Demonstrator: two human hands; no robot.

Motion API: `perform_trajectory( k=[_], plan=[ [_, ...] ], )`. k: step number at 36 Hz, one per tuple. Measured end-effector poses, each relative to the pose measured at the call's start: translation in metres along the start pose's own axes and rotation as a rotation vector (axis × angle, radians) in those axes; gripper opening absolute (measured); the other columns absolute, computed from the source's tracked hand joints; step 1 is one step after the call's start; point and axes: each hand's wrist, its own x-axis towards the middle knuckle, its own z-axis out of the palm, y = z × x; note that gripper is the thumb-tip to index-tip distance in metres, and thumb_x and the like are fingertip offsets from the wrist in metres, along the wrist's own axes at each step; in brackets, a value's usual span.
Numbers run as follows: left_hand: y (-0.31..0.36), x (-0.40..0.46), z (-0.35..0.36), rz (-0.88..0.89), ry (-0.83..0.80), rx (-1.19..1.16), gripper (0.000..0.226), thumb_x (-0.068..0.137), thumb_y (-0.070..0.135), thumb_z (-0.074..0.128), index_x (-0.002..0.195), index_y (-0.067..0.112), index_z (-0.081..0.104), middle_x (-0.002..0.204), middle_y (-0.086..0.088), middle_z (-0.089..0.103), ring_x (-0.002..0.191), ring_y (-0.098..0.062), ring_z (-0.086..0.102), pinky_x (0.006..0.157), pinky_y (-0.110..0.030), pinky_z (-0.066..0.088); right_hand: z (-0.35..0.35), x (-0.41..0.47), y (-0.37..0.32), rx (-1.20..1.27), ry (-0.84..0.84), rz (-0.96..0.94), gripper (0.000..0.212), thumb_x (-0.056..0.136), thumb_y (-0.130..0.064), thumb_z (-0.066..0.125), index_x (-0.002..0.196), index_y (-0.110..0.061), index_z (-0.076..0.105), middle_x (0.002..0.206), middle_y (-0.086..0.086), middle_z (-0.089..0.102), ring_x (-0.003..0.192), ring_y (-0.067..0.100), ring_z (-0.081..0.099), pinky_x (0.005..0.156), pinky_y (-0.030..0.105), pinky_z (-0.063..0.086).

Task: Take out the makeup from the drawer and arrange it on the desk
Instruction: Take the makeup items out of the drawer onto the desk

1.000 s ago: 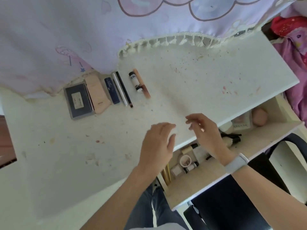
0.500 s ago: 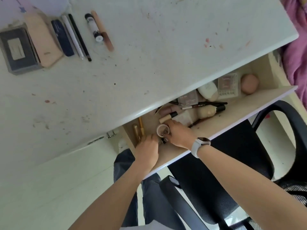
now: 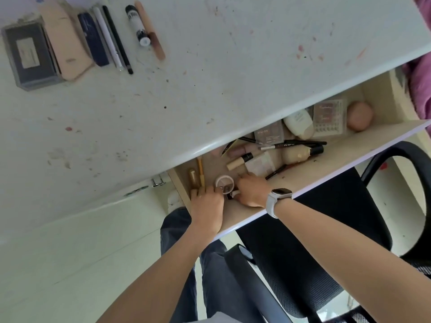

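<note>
Drawer (image 3: 303, 180) stands pulled out under the desk's front edge, and both my hands are down in its left end. My left hand (image 3: 206, 206) curls over something small at the near wall; my knuckles hide it, so I cannot tell whether I have closed on anything. My right hand (image 3: 250, 191) has its fingers bent round a small dark-capped piece just beside the round white compact (image 3: 225, 184), which lies between my two hands; the hold looks like a pinch, but whether it is firm I cannot say. I work this end first, I judge, because the little loose things have gathered here.

Further right in the drawer lie a concealer tube (image 3: 239, 160), a beige bottle (image 3: 298, 155), a white tube (image 3: 299, 123), a clear palette (image 3: 328, 117) and a sponge (image 3: 359, 115) in the far right corner.

Already set in a row at the desk's (image 3: 210, 78) far left corner are a dark palette (image 3: 29, 55), a pink case (image 3: 65, 43), pencils (image 3: 116, 40) and a small vial (image 3: 137, 25), lying parallel so the next pieces can join on their right. Most makeup is still below.
</note>
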Motion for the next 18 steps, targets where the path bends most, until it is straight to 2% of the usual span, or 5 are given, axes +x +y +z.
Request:
perform_trajectory(
  k=[3, 6, 9, 12, 18],
  plan=[
    [-0.009, -0.009, -0.006, 0.070, 0.089, -0.029, 0.027, 0.044, -0.004, 0.075, 0.061, 0.013, 0.063, 0.054, -0.002, 0.060, 0.053, -0.023, 0.058, 0.060, -0.030, 0.047, -0.002, -0.004, 0.003, 0.017, -0.071, -0.008, 0.038, 0.093, -0.037, 0.047, 0.118, -0.010, 0.055, 0.124, 0.012, 0.050, 0.117, 0.031, 0.045, 0.090, 0.043, 0.040],
    [-0.022, -0.018, -0.007, 0.108, 0.168, -0.078, 0.029, 0.051, -0.004, 0.074, 0.074, 0.012, 0.068, 0.065, -0.002, 0.064, 0.062, -0.024, 0.060, 0.067, -0.032, 0.049, -0.007, -0.008, 0.004, 0.041, -0.058, -0.036, 0.026, 0.091, -0.027, 0.048, 0.108, -0.008, 0.056, 0.117, 0.013, 0.053, 0.105, 0.031, 0.052, 0.081, 0.039, 0.045],
    [-0.031, -0.025, -0.008, 0.105, 0.241, -0.134, 0.021, 0.067, 0.002, 0.074, 0.085, 0.013, 0.070, 0.074, -0.002, 0.067, 0.071, -0.024, 0.062, 0.070, -0.036, 0.048, -0.010, -0.013, 0.003, 0.150, 0.112, -0.069, 0.029, 0.091, -0.029, 0.048, 0.108, -0.006, 0.052, 0.114, 0.012, 0.052, 0.098, 0.031, 0.054, 0.066, 0.036, 0.043],
    [-0.036, -0.029, -0.011, 0.068, 0.306, -0.233, 0.018, 0.072, 0.004, 0.074, 0.087, 0.012, 0.070, 0.078, -0.002, 0.068, 0.074, -0.025, 0.063, 0.069, -0.037, 0.047, -0.009, -0.014, -0.003, 0.174, 0.283, -0.157, 0.032, 0.091, -0.031, 0.048, 0.111, -0.006, 0.049, 0.116, 0.011, 0.049, 0.103, 0.028, 0.051, 0.067, 0.038, 0.048],
    [-0.042, -0.036, -0.017, 0.054, 0.353, -0.338, 0.022, 0.069, -0.001, 0.077, 0.088, 0.009, 0.069, 0.079, -0.004, 0.068, 0.073, -0.025, 0.064, 0.068, -0.040, 0.051, 0.000, -0.005, -0.021, -0.012, 0.357, -0.234, 0.030, 0.094, -0.031, 0.045, 0.112, -0.006, 0.049, 0.119, 0.012, 0.050, 0.103, 0.030, 0.050, 0.064, 0.032, 0.035]
  ],
)
